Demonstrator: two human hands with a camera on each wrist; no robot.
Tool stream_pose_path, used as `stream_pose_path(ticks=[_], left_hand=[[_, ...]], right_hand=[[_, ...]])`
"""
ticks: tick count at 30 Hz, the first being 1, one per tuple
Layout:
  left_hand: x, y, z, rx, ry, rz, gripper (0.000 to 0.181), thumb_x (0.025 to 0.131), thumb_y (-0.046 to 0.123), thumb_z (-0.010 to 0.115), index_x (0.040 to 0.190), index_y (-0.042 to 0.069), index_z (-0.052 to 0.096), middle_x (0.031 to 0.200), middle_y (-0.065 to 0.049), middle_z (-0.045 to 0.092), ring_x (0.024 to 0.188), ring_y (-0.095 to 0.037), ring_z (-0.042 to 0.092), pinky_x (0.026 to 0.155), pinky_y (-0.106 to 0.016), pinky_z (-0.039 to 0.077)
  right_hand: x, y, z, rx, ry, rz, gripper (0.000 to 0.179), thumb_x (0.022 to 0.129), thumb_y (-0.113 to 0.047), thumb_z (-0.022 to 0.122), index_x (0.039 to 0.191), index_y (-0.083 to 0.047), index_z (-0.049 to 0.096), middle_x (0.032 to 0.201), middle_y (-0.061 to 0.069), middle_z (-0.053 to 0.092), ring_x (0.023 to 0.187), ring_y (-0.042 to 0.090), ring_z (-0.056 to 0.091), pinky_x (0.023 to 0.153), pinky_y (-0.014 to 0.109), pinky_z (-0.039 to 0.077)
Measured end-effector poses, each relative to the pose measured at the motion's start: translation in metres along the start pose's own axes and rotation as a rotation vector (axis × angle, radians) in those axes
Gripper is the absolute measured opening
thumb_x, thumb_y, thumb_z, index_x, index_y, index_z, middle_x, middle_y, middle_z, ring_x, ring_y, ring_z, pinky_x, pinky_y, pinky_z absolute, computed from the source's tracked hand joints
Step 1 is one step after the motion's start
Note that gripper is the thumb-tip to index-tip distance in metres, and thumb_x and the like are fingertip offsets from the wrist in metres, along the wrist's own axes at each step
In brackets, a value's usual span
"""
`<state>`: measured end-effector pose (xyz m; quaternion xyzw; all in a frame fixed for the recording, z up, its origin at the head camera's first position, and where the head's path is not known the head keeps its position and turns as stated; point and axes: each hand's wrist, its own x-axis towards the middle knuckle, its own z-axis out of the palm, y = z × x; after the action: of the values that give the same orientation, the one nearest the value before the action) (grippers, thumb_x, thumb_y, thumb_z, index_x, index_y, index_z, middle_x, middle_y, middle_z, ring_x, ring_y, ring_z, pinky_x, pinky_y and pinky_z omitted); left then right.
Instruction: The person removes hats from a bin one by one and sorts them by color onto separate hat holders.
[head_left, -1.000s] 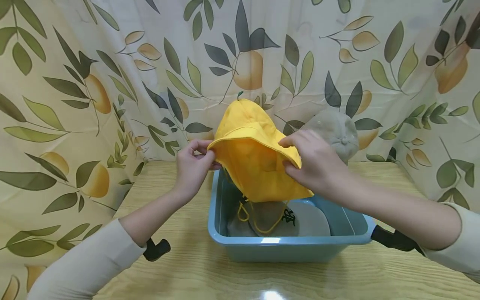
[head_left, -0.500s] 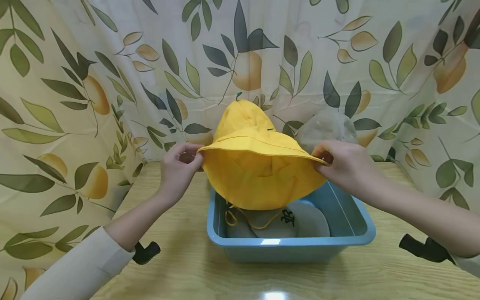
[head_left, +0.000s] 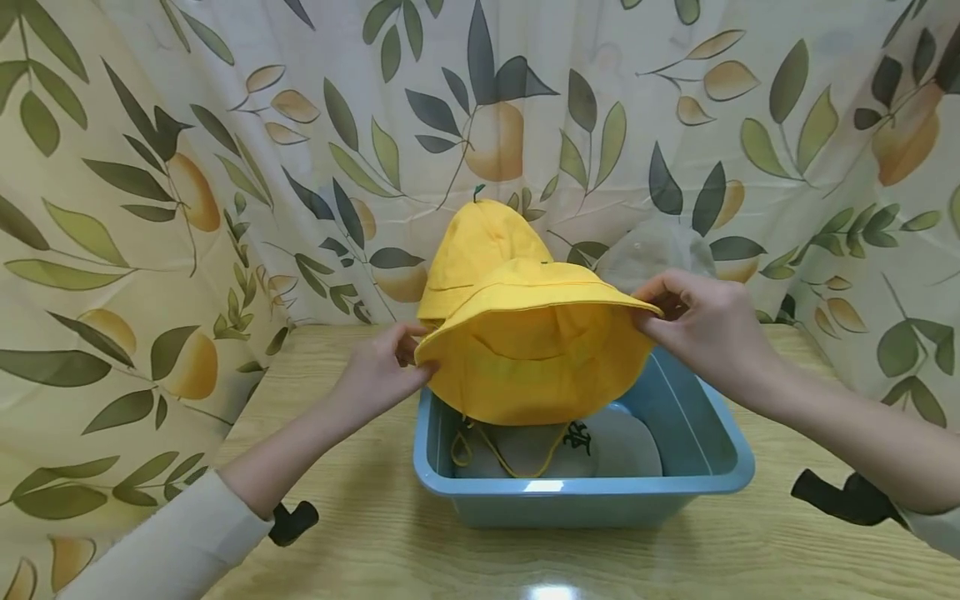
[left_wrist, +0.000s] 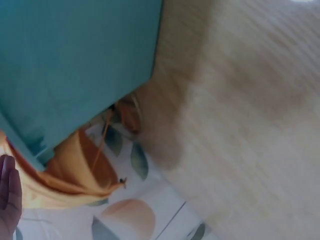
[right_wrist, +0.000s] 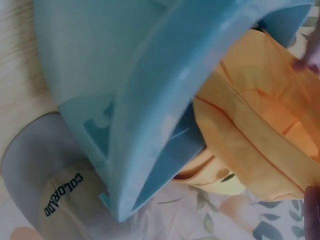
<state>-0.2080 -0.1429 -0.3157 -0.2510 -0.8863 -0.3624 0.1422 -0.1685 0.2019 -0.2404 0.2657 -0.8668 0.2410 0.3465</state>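
A yellow bucket hat [head_left: 540, 350] hangs over the blue tub, its opening facing me and a yellow cord dangling below. My left hand [head_left: 386, 367] pinches the brim at its left edge; my right hand [head_left: 708, 321] pinches the right edge. Behind it is a second yellow hat [head_left: 483, 246] with a small green leaf on top. Inside the tub [head_left: 585, 504] lies a grey cap [head_left: 626, 446] with dark lettering, partly covered by the held hat. In the right wrist view, fingertips [right_wrist: 312, 210] touch the yellow brim.
Behind the tub stands a light grey cap [head_left: 652, 250]; the right wrist view shows "COLORADO" on a grey cap [right_wrist: 65, 200] outside the tub. The wooden table [head_left: 352, 517] extends around the tub. A leaf-patterned curtain [head_left: 300, 167] closes off the back and sides.
My right hand has moved right along with the brim, spreading the hat wide. My left hand went left, then back right and lower. The second yellow hat now shows separately behind.
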Motion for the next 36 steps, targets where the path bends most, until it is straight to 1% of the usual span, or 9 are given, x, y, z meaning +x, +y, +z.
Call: stream_pose_path(ticks=[4, 8, 16, 21, 24, 28, 31, 33, 36], left_hand=[[-0.003, -0.002, 0.007, -0.004, -0.076, -0.045, 0.011, 0.081, 0.014, 0.071, 0.086, 0.008, 0.064, 0.066, 0.002, 0.059, 0.055, -0.01, 0.051, 0.048, -0.023, 0.042], [-0.002, 0.001, 0.002, -0.074, -0.047, -0.077, 0.004, 0.083, 0.008, 0.067, 0.084, 0.006, 0.064, 0.067, 0.0, 0.057, 0.057, -0.011, 0.048, 0.049, -0.022, 0.04], [0.01, 0.025, -0.04, -0.224, 0.172, 0.009, 0.008, 0.085, 0.005, 0.068, 0.084, -0.002, 0.066, 0.073, -0.012, 0.067, 0.06, -0.01, 0.059, 0.056, -0.017, 0.05], [0.017, 0.037, -0.057, -0.278, 0.253, 0.047, 0.01, 0.085, 0.005, 0.068, 0.086, -0.005, 0.067, 0.078, -0.018, 0.069, 0.06, -0.004, 0.065, 0.06, -0.022, 0.055], [0.019, 0.04, -0.065, -0.296, 0.311, 0.055, 0.011, 0.085, 0.005, 0.069, 0.086, -0.005, 0.067, 0.076, -0.015, 0.07, 0.058, -0.005, 0.066, 0.058, -0.024, 0.055], [0.02, 0.042, -0.073, -0.342, 0.395, 0.092, 0.013, 0.085, 0.004, 0.068, 0.089, -0.008, 0.067, 0.075, 0.003, 0.071, 0.059, -0.007, 0.067, 0.057, -0.024, 0.055], [0.021, 0.042, -0.078, -0.412, 0.461, 0.15, 0.014, 0.085, 0.001, 0.067, 0.09, -0.012, 0.066, 0.078, 0.01, 0.071, 0.065, -0.007, 0.069, 0.06, -0.023, 0.055], [0.023, 0.039, -0.08, -0.442, 0.517, 0.191, 0.012, 0.084, 0.0, 0.067, 0.089, -0.011, 0.067, 0.08, 0.009, 0.071, 0.067, -0.007, 0.069, 0.061, -0.022, 0.055], [0.025, 0.032, -0.084, -0.433, 0.599, 0.244, 0.01, 0.083, 0.0, 0.069, 0.087, -0.009, 0.068, 0.079, 0.007, 0.072, 0.068, -0.007, 0.069, 0.063, -0.02, 0.055]], right_hand=[[0.0, 0.0, -0.003, 0.025, -0.003, 0.051, 0.019, 0.069, 0.011, 0.075, 0.08, -0.002, 0.068, 0.073, 0.006, 0.069, 0.064, -0.012, 0.05, 0.061, 0.0, 0.04], [0.001, 0.003, -0.007, 0.018, -0.009, 0.07, 0.019, 0.069, 0.01, 0.076, 0.082, -0.002, 0.068, 0.075, 0.008, 0.07, 0.067, -0.017, 0.047, 0.063, -0.001, 0.039], [0.016, -0.002, -0.025, 0.039, 0.008, 0.144, 0.015, 0.075, 0.004, 0.075, 0.088, 0.001, 0.068, 0.082, 0.012, 0.07, 0.069, -0.023, 0.048, 0.065, -0.001, 0.04], [0.023, -0.004, -0.029, 0.028, 0.058, 0.109, 0.017, 0.075, 0.006, 0.074, 0.089, 0.005, 0.065, 0.08, 0.013, 0.069, 0.071, -0.024, 0.046, 0.068, -0.001, 0.04], [0.027, -0.003, -0.03, 0.002, 0.092, 0.076, 0.018, 0.073, 0.009, 0.074, 0.088, 0.007, 0.064, 0.078, 0.015, 0.068, 0.071, -0.026, 0.044, 0.068, -0.002, 0.038], [0.033, -0.003, -0.027, 0.001, 0.094, 0.044, 0.017, 0.074, 0.01, 0.072, 0.089, 0.008, 0.063, 0.08, 0.016, 0.069, 0.073, -0.027, 0.043, 0.069, -0.002, 0.038], [0.04, -0.005, -0.021, 0.021, 0.095, -0.002, 0.017, 0.075, 0.01, 0.071, 0.09, 0.008, 0.064, 0.082, 0.016, 0.069, 0.076, -0.027, 0.044, 0.072, -0.001, 0.04], [0.045, -0.006, -0.017, 0.03, 0.102, -0.032, 0.017, 0.076, 0.01, 0.07, 0.092, 0.009, 0.064, 0.085, 0.015, 0.069, 0.076, -0.022, 0.047, 0.072, 0.0, 0.04], [0.052, -0.008, -0.009, 0.043, 0.114, -0.075, 0.017, 0.078, 0.008, 0.069, 0.094, 0.009, 0.064, 0.088, 0.016, 0.069, 0.075, -0.002, 0.061, 0.073, 0.0, 0.04]])
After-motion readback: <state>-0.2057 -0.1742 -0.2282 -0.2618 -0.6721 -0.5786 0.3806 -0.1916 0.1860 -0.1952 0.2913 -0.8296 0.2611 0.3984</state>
